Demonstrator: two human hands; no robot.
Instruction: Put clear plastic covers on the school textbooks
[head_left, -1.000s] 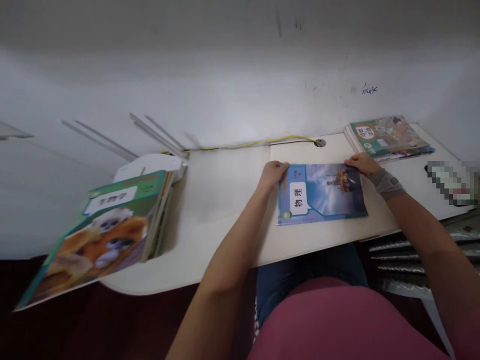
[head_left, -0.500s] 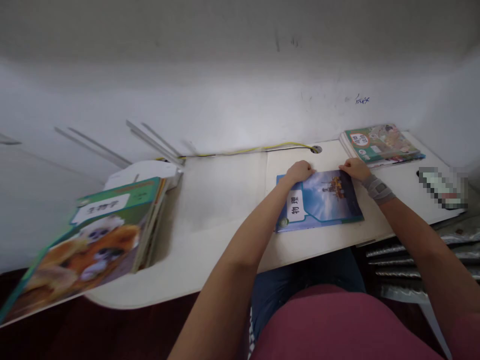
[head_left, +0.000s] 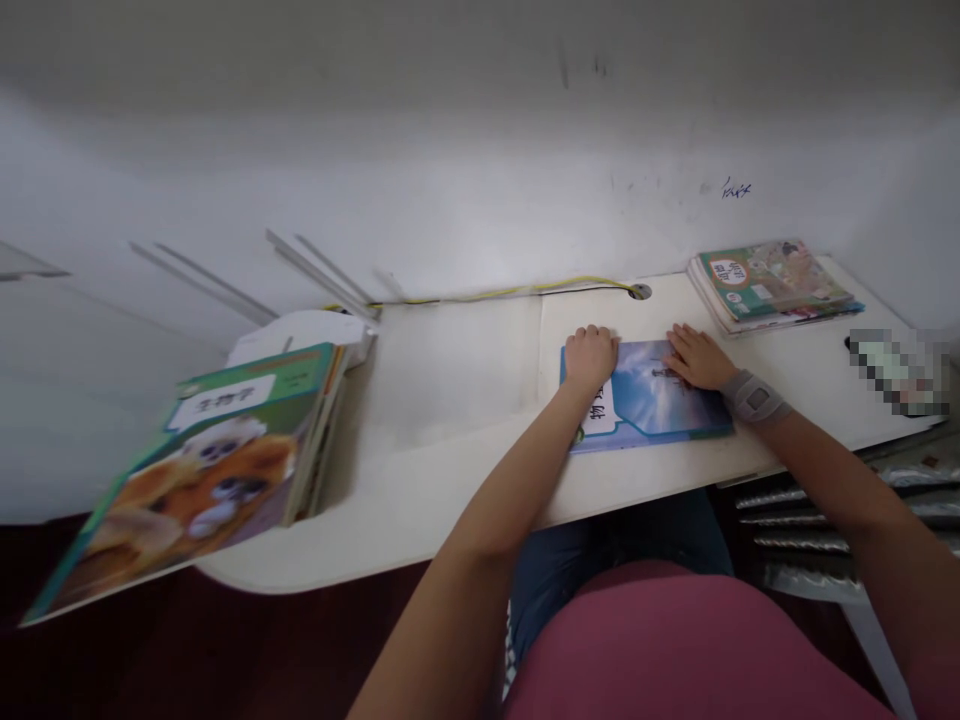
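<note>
A blue physics textbook (head_left: pixel 652 415) with a sky photo and a white title label on its cover lies flat on the white desk (head_left: pixel 435 420) before me. My left hand (head_left: pixel 591 357) rests at its far left part, fingers bent over the far edge and partly covering the label. My right hand (head_left: pixel 699 357) lies on the upper right of the cover with its fingers spread, hiding part of the picture. A grey band (head_left: pixel 756 397) circles my right wrist.
Books with a green-topped cover (head_left: pixel 776 278) are stacked at the back right, near a blurred-out phone-like object (head_left: pixel 892 370). On the left stands a larger-looking pile topped by a biology textbook (head_left: pixel 202 470). A yellow cable (head_left: pixel 495 296) runs along the wall into a desk hole (head_left: pixel 640 292).
My right hand has gone from pinching the book's far edge to lying spread on the cover. My left hand has shifted slightly left over the label. The view has moved a little.
</note>
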